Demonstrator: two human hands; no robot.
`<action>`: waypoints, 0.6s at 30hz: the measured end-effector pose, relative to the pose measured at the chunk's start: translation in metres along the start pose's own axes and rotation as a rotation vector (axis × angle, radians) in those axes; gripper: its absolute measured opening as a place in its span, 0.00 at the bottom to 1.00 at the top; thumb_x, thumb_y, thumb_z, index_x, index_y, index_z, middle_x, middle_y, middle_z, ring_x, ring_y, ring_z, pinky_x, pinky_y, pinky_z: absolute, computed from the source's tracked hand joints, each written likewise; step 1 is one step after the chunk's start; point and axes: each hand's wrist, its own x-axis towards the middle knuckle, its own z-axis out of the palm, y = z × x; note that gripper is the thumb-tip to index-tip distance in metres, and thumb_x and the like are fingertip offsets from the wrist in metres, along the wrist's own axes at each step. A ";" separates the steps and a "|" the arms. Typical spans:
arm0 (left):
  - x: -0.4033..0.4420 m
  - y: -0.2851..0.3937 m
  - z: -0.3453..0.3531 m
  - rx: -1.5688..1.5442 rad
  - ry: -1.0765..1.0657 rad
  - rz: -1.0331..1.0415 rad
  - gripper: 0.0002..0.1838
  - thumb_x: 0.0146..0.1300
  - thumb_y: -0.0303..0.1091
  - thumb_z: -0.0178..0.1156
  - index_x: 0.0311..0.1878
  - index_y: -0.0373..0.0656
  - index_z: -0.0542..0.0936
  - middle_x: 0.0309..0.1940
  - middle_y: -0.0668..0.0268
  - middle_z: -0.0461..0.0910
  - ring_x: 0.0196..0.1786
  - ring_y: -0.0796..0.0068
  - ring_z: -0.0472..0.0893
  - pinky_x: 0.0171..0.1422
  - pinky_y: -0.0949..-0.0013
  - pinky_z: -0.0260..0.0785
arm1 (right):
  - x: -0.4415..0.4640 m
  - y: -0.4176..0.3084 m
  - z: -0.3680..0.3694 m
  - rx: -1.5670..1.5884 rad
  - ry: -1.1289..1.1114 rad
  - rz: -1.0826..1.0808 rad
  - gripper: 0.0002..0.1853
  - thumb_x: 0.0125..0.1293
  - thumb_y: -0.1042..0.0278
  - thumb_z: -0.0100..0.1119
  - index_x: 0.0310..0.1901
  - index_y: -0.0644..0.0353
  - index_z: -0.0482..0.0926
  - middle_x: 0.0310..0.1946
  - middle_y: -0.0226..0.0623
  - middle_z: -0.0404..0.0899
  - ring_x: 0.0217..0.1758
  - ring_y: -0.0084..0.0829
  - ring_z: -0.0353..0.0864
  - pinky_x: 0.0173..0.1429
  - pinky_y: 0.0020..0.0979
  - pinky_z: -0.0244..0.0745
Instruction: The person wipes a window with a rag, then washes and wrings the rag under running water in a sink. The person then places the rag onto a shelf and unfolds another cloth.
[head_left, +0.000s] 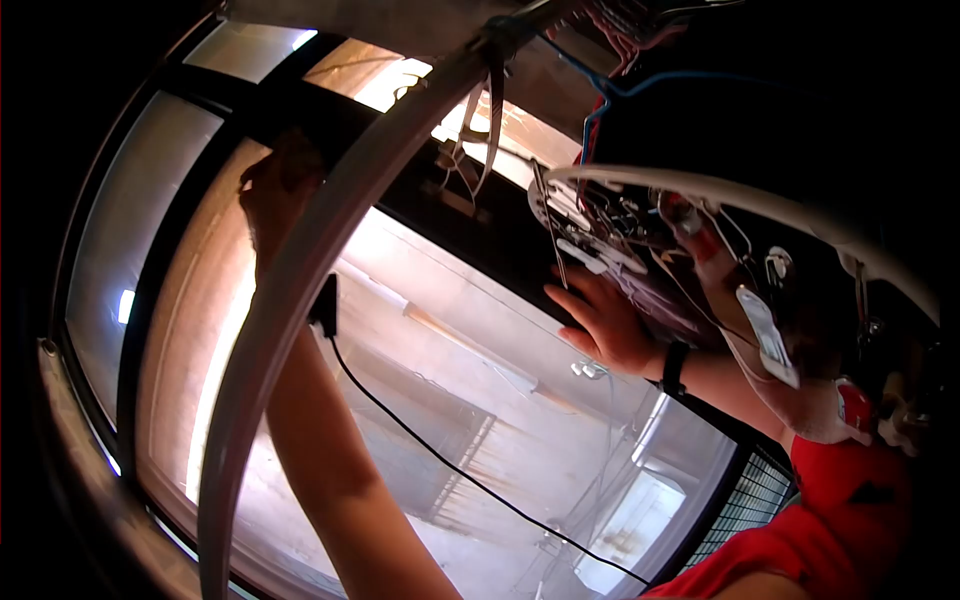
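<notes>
Diagonally, a dark frame bar point(500, 245) runs between your two hands, its long axis going from upper left down toward the right. Your left hand point(285, 185) is at the bar's upper-left stretch, deep in shadow; its fingers look bent, but whether they grasp anything cannot be told. Your right hand point(610, 325) lies by the bar's lower stretch, fingers spread, with nothing visibly gripped. It is the hand nearer to the wiring cluster point(602, 255), which sits just above it in view. A thin rod point(553, 230) slants down to the right fingertips, contact unclear. A thick grey tube point(376, 154) arcs in front of your left forearm, and a black cable point(440, 455) trails down between your arms.
</notes>
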 end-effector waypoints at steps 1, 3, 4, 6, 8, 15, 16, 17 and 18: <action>-0.019 0.015 0.003 0.116 0.046 0.117 0.26 0.53 0.42 0.67 0.57 0.50 0.77 0.40 0.59 0.83 0.41 0.59 0.81 0.49 0.57 0.73 | 0.000 0.002 0.003 -0.006 -0.015 0.001 0.32 0.59 0.65 0.63 0.65 0.59 0.66 0.65 0.46 0.61 0.66 0.48 0.63 0.68 0.47 0.58; -0.048 0.091 -0.018 -0.289 -0.326 -0.221 0.23 0.57 0.41 0.66 0.55 0.43 0.76 0.43 0.61 0.80 0.44 0.59 0.80 0.51 0.57 0.71 | -0.001 0.004 0.005 -0.024 0.022 -0.016 0.32 0.58 0.66 0.62 0.65 0.59 0.65 0.65 0.47 0.61 0.66 0.49 0.62 0.69 0.46 0.58; -0.069 0.112 -0.014 -0.143 -0.261 -0.099 0.21 0.58 0.40 0.65 0.53 0.43 0.77 0.42 0.59 0.79 0.42 0.58 0.80 0.50 0.55 0.71 | 0.001 0.001 0.003 -0.053 0.032 -0.021 0.32 0.58 0.67 0.62 0.65 0.59 0.65 0.65 0.47 0.61 0.67 0.49 0.61 0.69 0.46 0.57; -0.118 0.156 -0.006 -0.011 -0.227 0.064 0.16 0.57 0.38 0.64 0.47 0.44 0.78 0.40 0.59 0.78 0.42 0.58 0.79 0.49 0.54 0.71 | -0.002 0.007 0.009 0.013 0.052 -0.031 0.31 0.59 0.67 0.60 0.65 0.59 0.65 0.65 0.47 0.61 0.67 0.49 0.61 0.69 0.46 0.57; -0.150 0.231 -0.011 0.009 -0.523 -0.030 0.09 0.55 0.35 0.63 0.39 0.48 0.80 0.39 0.64 0.77 0.44 0.61 0.77 0.45 0.56 0.72 | -0.005 0.012 0.013 -0.025 0.102 -0.068 0.29 0.61 0.64 0.59 0.65 0.57 0.66 0.65 0.46 0.62 0.66 0.48 0.61 0.68 0.45 0.57; -0.173 0.243 -0.024 0.026 -0.436 0.228 0.04 0.54 0.36 0.60 0.33 0.57 0.83 0.30 0.67 0.80 0.31 0.62 0.80 0.33 0.63 0.75 | -0.005 0.011 0.009 -0.118 0.130 -0.069 0.28 0.63 0.60 0.57 0.65 0.54 0.67 0.64 0.42 0.64 0.65 0.45 0.64 0.65 0.44 0.58; -0.162 0.222 -0.018 0.020 -0.438 0.226 0.04 0.54 0.36 0.60 0.33 0.57 0.83 0.30 0.67 0.80 0.31 0.62 0.80 0.33 0.63 0.75 | -0.006 0.011 0.009 -0.111 0.134 -0.079 0.29 0.61 0.63 0.59 0.65 0.54 0.66 0.64 0.42 0.64 0.64 0.45 0.64 0.64 0.44 0.59; -0.150 0.188 -0.013 -0.178 -0.404 0.153 0.06 0.53 0.33 0.61 0.35 0.53 0.82 0.31 0.65 0.81 0.33 0.61 0.80 0.35 0.62 0.75 | -0.007 0.012 0.009 -0.110 0.130 -0.072 0.29 0.61 0.63 0.59 0.65 0.54 0.66 0.64 0.42 0.64 0.64 0.45 0.64 0.64 0.44 0.59; -0.138 0.153 -0.008 -0.373 -0.373 0.080 0.07 0.53 0.31 0.62 0.37 0.49 0.82 0.33 0.64 0.81 0.34 0.60 0.79 0.36 0.60 0.74 | -0.007 0.013 0.009 -0.107 0.134 -0.082 0.30 0.60 0.63 0.60 0.65 0.54 0.66 0.64 0.42 0.64 0.64 0.45 0.64 0.64 0.44 0.59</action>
